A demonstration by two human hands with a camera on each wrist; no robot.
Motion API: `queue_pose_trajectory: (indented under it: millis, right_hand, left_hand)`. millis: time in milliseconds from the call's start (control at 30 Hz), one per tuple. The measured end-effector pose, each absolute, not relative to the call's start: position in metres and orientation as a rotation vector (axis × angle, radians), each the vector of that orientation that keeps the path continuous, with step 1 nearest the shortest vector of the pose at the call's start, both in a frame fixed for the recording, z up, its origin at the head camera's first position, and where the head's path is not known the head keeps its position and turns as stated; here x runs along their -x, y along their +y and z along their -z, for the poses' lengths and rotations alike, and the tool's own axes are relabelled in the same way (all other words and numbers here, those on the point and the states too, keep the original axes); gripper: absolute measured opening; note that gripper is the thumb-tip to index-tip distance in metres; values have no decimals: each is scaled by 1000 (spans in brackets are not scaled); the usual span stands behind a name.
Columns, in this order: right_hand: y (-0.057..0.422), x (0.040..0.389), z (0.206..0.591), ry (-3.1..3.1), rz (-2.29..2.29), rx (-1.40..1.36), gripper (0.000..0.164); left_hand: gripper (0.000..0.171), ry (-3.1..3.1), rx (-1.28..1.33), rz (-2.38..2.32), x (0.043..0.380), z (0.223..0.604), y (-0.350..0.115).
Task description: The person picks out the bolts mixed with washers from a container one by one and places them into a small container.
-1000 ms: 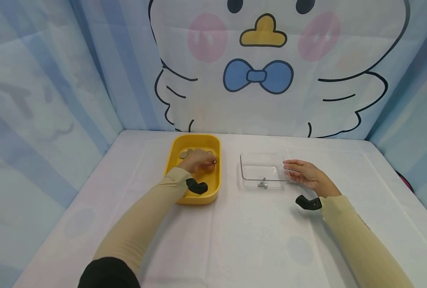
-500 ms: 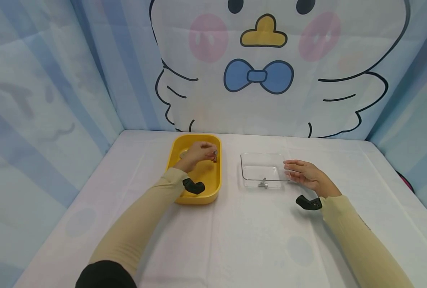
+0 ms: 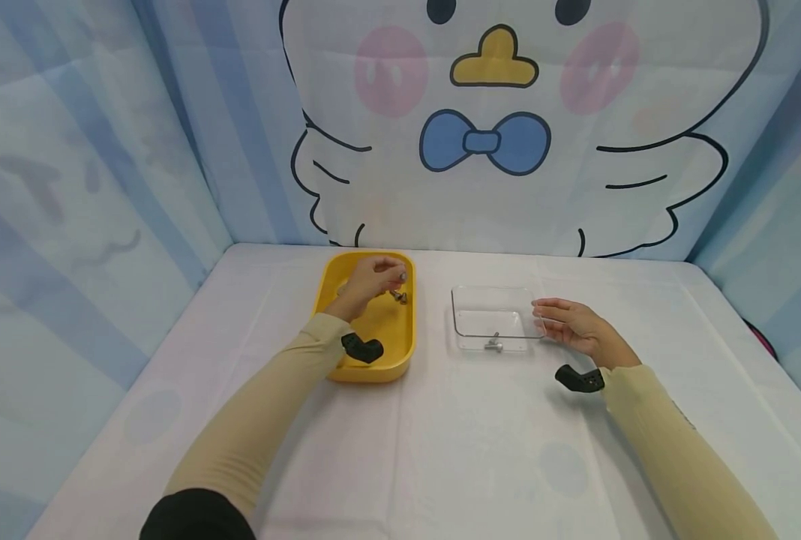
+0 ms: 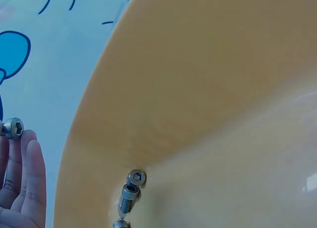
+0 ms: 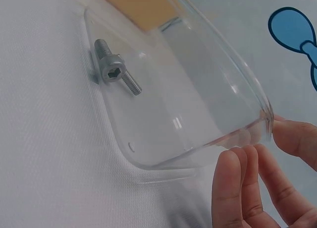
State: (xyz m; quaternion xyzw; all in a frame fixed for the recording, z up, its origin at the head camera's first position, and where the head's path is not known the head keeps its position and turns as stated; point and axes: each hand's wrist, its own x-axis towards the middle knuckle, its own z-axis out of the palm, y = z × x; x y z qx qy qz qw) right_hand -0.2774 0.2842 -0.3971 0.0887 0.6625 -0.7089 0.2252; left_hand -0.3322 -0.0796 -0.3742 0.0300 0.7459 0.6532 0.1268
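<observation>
Over the far part of the yellow tray (image 3: 382,330), the left hand (image 3: 372,280) holds a socket-head bolt (image 4: 14,128) at its fingertips, the grip narrow and the hex recess facing the wrist camera. Below, loose bolts (image 4: 130,191) lie along the tray's wall, at least three heads showing. The right hand (image 3: 572,330) rests fairly straight fingers against the right end of the clear box (image 3: 498,337), thumb up by the rim; whether it squeezes, I cannot tell. Inside that box, what look like two bolts (image 5: 114,71) lie crossed near one wall, and the box sits on the tabletop (image 3: 481,439). Each bolt should handle as small, stiff and dense for its size, hard to damage but ready to roll or slip, since the metal looks smooth. Best hold is probably around the broad head. The box looks light and rigid, perhaps prone to scratching or sliding, so steadying its end wall seems sensible.
</observation>
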Motion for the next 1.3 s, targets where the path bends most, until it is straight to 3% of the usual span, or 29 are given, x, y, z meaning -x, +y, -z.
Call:
queue_pose_trajectory:
  millis: [333, 733, 1300]
  right_hand:
    - [283, 278, 396, 1774, 2008, -245, 11]
    - [281, 281, 398, 1738, 2050, -292, 20]
    - [283, 278, 398, 1727, 2052, -261, 14]
  left_hand:
    - [25, 2278, -204, -1906, 324, 365, -73]
    - [22, 2361, -303, -1874, 322, 362, -55]
    - [20, 2343, -318, -1793, 314, 355, -24]
